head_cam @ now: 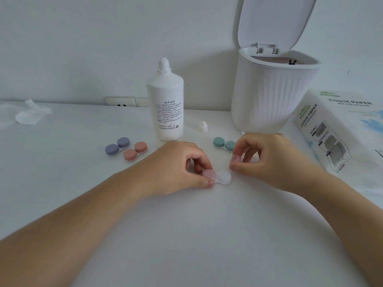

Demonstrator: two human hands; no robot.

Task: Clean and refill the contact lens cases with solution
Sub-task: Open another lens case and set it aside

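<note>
A white contact lens case (pixel 222 179) lies on the white table between my hands. My left hand (pixel 178 164) pinches its left well, which carries a pale pink cap (pixel 209 175). The right well is uncovered. My right hand (pixel 267 156) holds the other pale pink cap (pixel 236 158) in its fingertips, just above and right of the case. The white solution bottle (pixel 165 102) stands uncapped behind my left hand, its small white cap (pixel 203 126) on the table beside it.
Three closed cases sit nearby: purple (pixel 117 147) and salmon (pixel 135 151) at left, green (pixel 224 143) behind my right hand. A white bin (pixel 269 96) with raised lid stands at back right, a tissue pack (pixel 335 129) at right, crumpled tissue (pixel 27 113) far left.
</note>
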